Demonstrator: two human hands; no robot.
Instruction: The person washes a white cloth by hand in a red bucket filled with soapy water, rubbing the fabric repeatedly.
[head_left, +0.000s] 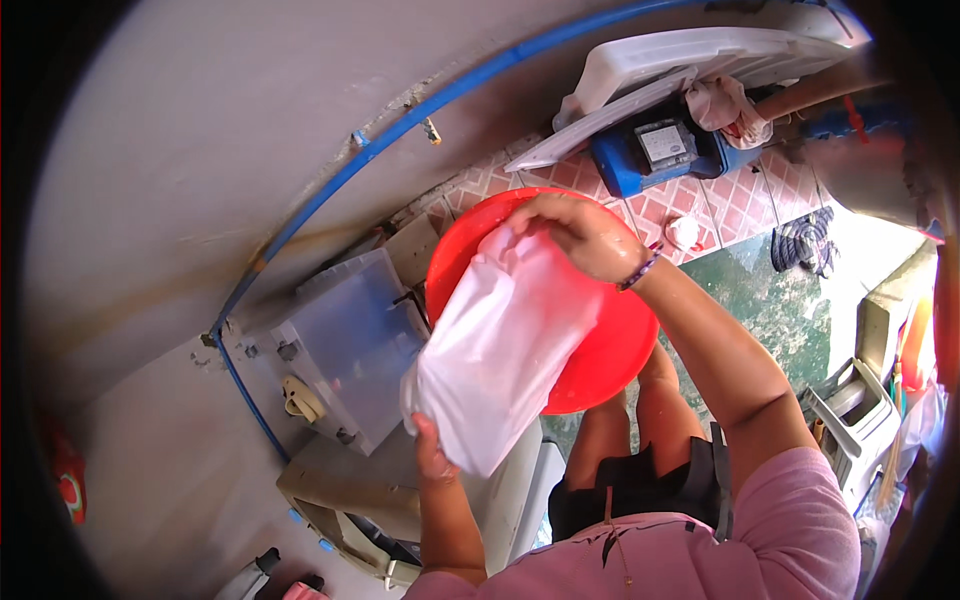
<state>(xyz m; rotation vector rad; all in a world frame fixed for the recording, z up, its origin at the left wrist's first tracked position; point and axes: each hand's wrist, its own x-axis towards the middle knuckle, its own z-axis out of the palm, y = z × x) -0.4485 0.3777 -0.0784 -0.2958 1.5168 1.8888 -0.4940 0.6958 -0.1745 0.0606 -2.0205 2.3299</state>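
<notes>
A white cloth (pixel 498 350) hangs stretched between my two hands, slanting across the red basin (pixel 625 350). Its kind of garment, if any, does not show. My right hand (pixel 583 238) pinches the upper end above the basin's far side; a beaded bracelet circles that wrist. At the lower left end, my left hand (pixel 431 455) grips the cloth's edge, outside the basin's rim. Part of its fingers is hidden behind the fabric. Drops of water glisten on my right hand. The cloth covers the left part of the basin's inside.
Left of the basin stands a clear plastic box (pixel 350 330), near a beige appliance-like case (pixel 380 490). A blue pipe (pixel 400 125) runs along the wall. Beyond are a blue container (pixel 640 160), white plastic panels (pixel 690 65) and a dark rag (pixel 803 242). A plastic stool (pixel 855 415) stands right.
</notes>
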